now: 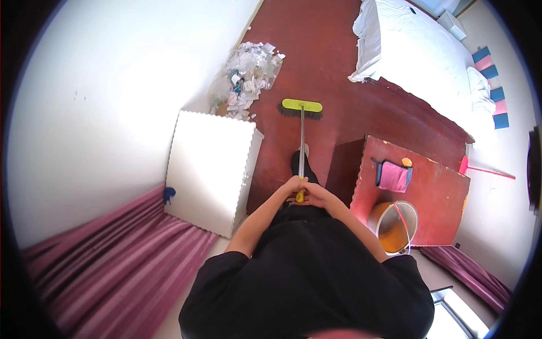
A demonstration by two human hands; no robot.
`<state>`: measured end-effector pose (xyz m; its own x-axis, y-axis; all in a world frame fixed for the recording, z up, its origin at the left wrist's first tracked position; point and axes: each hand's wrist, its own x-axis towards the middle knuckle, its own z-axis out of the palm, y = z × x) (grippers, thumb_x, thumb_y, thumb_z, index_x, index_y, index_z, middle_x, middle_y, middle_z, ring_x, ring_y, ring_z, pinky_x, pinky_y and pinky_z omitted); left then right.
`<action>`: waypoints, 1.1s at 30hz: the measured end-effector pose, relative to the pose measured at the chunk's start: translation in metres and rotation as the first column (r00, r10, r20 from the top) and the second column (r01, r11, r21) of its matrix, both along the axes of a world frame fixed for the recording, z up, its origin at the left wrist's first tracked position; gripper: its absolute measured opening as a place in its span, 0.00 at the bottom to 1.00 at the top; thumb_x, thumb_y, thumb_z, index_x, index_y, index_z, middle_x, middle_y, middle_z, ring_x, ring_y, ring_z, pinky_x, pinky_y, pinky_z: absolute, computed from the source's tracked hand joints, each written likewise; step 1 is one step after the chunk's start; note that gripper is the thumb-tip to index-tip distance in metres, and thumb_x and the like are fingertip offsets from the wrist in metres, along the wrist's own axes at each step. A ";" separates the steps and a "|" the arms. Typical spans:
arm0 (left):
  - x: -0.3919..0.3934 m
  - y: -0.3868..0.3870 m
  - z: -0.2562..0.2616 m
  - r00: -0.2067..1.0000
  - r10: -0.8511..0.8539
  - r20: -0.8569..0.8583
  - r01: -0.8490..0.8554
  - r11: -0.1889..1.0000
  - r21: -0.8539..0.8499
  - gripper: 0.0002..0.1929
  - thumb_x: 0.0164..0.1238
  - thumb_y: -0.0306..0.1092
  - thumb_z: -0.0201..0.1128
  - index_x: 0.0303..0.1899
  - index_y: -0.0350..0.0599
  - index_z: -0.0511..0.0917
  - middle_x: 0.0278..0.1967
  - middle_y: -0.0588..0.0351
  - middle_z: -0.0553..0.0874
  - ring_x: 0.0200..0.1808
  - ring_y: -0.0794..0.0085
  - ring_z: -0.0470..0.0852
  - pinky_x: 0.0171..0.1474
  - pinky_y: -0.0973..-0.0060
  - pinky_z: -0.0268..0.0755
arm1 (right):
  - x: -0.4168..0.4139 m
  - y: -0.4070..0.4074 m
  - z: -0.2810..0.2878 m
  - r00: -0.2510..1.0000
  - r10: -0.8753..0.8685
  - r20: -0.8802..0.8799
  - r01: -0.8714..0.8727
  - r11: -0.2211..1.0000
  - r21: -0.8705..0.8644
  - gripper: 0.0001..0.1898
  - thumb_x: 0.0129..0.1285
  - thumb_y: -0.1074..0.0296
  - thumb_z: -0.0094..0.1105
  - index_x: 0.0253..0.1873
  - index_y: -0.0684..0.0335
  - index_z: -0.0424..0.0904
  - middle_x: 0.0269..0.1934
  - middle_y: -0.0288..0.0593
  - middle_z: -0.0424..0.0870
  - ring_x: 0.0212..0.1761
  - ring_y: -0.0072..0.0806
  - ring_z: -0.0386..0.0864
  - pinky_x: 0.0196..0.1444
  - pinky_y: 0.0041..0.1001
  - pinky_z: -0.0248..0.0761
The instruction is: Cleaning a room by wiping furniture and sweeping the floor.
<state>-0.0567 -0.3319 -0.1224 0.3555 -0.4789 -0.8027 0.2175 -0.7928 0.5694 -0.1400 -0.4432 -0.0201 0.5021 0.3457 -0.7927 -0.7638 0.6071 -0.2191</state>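
In front of my body I hold a push broom upright at a slant, with both hands near the top of its metal handle (302, 140). My left hand (294, 185) closes around the upper handle. My right hand (316, 195) meets it at the yellow end grip (300, 195), its fingers partly behind the handle. The lime-green broom head (302, 105) with dark bristles (296, 113) is at the red floor ahead of my foot. To its left, a heap of paper scraps and clear plastic (250, 76) lies along the wall.
A white cabinet (207, 165) stands at left, beside a purple curtain (139, 267). On the right, a red table (436, 199) bears a pink-and-blue cloth item (394, 176) and a bucket (372, 218). A bed with white bedding (419, 63) is beyond. Red floor (313, 51) runs between.
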 end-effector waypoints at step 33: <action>0.415 -0.249 0.080 0.357 0.466 -0.810 -0.811 0.584 -0.022 0.21 0.74 0.53 0.54 0.46 0.39 0.73 0.47 0.48 0.80 0.44 0.60 0.81 0.53 0.63 0.75 | 0.192 -0.285 0.226 0.987 0.146 0.062 -0.100 0.877 -0.470 0.33 0.63 0.76 0.57 0.73 0.58 0.59 0.22 0.34 0.70 0.12 0.16 0.66 0.14 0.20 0.61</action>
